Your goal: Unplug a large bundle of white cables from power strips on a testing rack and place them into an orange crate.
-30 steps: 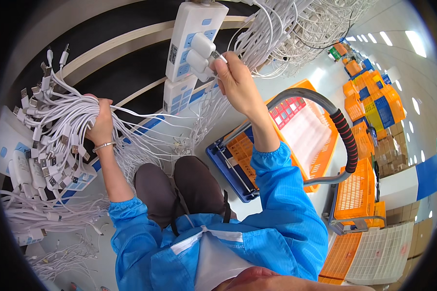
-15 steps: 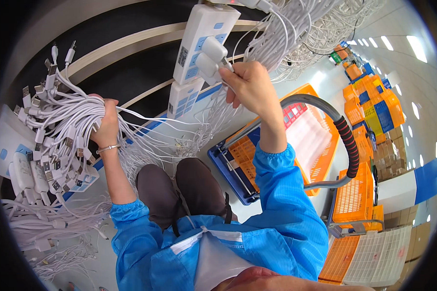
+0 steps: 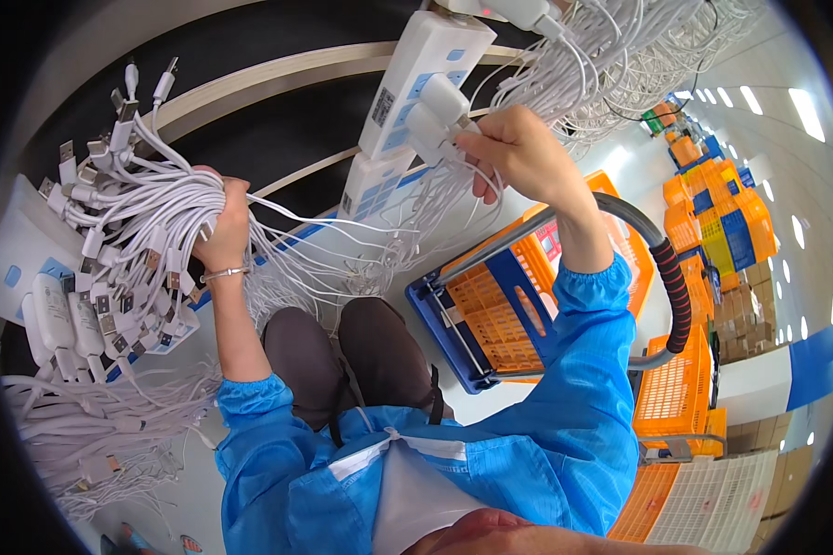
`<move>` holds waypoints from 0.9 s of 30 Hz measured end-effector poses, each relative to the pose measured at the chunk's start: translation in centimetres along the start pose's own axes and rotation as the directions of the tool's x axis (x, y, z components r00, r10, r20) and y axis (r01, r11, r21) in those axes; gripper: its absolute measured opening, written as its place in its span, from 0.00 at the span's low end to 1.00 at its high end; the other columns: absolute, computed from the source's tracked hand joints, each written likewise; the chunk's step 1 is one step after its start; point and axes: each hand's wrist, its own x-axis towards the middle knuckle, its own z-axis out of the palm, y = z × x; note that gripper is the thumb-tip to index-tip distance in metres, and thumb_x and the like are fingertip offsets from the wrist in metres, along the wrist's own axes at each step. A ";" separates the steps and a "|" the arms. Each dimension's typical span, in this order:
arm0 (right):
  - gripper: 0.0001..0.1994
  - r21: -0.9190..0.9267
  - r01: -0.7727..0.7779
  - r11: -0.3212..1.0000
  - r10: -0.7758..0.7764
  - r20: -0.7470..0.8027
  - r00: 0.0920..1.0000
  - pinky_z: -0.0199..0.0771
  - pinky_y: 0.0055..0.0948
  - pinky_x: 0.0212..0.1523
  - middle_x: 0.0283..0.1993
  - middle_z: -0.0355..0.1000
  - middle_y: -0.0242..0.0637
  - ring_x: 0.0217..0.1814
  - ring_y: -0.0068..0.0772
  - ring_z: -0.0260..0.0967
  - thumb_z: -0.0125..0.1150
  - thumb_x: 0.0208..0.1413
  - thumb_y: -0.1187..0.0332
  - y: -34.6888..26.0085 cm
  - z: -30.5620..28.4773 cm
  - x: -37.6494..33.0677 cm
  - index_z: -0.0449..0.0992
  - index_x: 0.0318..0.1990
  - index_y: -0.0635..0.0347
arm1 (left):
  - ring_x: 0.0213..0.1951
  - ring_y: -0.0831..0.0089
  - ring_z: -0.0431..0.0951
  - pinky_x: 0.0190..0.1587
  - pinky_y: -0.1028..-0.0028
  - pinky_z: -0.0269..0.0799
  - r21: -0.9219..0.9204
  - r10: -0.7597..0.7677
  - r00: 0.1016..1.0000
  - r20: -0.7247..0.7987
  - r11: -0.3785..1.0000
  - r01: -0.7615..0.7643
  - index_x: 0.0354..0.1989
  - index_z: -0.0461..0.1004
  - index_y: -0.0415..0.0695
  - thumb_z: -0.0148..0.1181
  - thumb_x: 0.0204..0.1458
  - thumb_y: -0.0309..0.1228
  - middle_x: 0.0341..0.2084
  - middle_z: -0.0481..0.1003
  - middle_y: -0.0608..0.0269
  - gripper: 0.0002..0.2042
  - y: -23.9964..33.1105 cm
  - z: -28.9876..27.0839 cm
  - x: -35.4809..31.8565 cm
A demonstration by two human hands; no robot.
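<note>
My left hand is closed around a thick bundle of white cables whose metal plugs fan out to the upper left. My right hand is raised and grips a white charger block that sits against a long white power strip with blue sockets. More thin white cables hang from above the right hand. Both forearms wear blue sleeves.
Another white power strip with chargers lies at the left amid loose cables. A blue cart with orange crates and a curved black-and-red handle stands to the right. Stacked orange and blue crates are farther right.
My right hand and the charger have shifted up and to the right along the power strip. The left hand keeps hold of the cable bundle and sits slightly lower.
</note>
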 end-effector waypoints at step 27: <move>0.14 0.308 0.565 0.766 -0.482 -0.307 0.821 0.70 0.42 0.35 0.35 0.74 0.48 0.38 0.53 0.72 0.64 0.49 0.70 -2.9 21.0 5.2 0.70 0.41 0.66 | 0.28 0.76 0.76 0.33 0.78 0.69 -0.567 -0.261 0.891 0.371 0.696 0.440 0.39 0.64 0.41 0.56 0.48 0.22 0.29 0.79 0.58 0.11 0.5 -1.8 0.6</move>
